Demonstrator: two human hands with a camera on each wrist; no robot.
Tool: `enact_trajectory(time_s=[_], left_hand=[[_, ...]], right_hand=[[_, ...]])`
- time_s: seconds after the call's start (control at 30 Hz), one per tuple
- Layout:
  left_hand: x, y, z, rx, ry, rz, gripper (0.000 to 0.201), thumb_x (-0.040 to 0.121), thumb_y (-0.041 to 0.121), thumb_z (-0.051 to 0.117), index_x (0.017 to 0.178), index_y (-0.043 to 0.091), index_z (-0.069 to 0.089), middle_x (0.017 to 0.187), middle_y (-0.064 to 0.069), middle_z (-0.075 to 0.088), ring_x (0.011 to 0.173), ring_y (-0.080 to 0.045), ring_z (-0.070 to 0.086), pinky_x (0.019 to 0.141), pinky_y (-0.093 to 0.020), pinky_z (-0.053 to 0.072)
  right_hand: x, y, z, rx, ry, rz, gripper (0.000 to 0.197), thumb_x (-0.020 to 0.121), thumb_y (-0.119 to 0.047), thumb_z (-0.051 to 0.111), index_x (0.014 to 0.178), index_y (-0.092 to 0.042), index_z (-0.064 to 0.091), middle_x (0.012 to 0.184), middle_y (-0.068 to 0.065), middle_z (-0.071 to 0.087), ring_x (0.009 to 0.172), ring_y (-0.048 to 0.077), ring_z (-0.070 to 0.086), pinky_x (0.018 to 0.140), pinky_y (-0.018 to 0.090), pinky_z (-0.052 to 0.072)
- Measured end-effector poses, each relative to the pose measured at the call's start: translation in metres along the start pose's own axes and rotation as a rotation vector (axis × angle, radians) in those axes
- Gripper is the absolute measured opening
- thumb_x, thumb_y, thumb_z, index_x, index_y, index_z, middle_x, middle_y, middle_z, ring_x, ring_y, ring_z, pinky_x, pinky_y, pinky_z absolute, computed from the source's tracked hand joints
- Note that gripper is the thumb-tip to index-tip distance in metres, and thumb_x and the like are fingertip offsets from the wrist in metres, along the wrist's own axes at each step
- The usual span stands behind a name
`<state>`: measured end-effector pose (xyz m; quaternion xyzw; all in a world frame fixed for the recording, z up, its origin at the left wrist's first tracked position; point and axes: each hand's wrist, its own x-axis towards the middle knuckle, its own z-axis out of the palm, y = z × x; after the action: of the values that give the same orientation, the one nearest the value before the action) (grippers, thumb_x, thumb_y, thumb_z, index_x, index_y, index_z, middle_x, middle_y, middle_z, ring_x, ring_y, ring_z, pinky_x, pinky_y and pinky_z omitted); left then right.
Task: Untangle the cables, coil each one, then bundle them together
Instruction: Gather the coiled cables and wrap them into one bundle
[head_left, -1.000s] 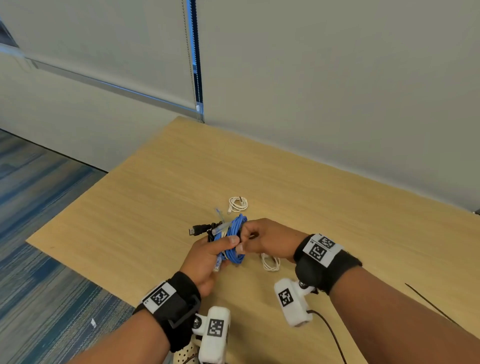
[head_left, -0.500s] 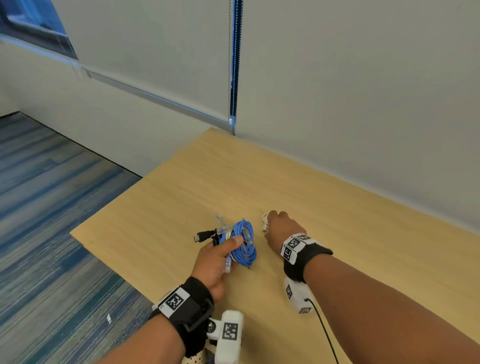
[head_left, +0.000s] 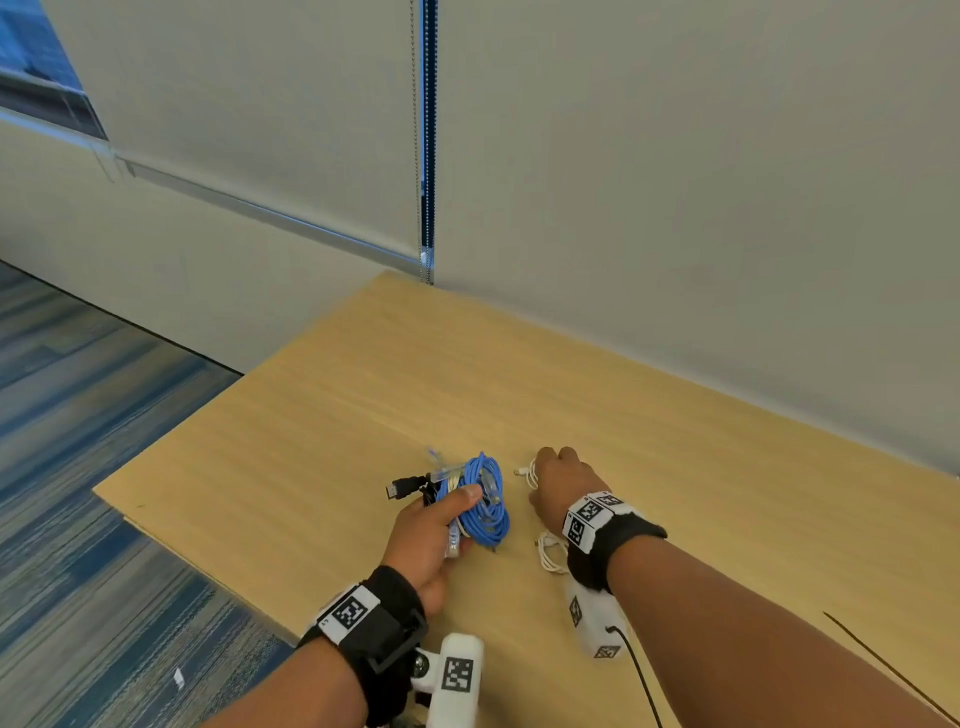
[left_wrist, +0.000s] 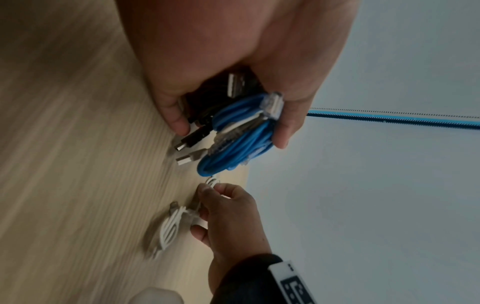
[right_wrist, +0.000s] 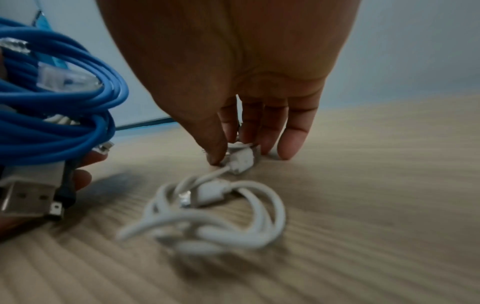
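No words, brands or numbers are found readable in any view. Only black-and-white square fiducial markers are seen: on the white patch of the left wristband (head_left: 349, 613), on the white camera housing (head_left: 458, 674) beneath that wrist, on the right wristband (head_left: 589, 514), which carries more than one, and on the second white housing (head_left: 592, 621) under the right wrist. Their patterns are coded blocks, not characters, and part of one is also caught on the right wristband in the left wrist view.
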<state>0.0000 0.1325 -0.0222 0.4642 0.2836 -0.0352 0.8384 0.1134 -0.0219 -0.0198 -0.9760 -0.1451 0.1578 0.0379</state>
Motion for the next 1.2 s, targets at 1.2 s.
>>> enact_trajectory(time_s=[1.2], left_hand=[[-0.013, -0.013, 0.015, 0.067, -0.231, 0.010, 0.038, 0.067, 0.034, 0.085, 0.101, 0.018, 0.081, 0.112, -0.014, 0.076, 0.100, -0.024, 0.073, 0.095, -0.044, 0.055]], right_hand=[[-0.089, 0.005, -0.039, 0.718, 0.045, -0.296, 0.019, 0.095, -0.011, 0.055, 0.083, -0.023, 0.061, 0.076, -0.013, 0.058, 0.063, -0.001, 0.049, 0.064, 0.018, 0.040]])
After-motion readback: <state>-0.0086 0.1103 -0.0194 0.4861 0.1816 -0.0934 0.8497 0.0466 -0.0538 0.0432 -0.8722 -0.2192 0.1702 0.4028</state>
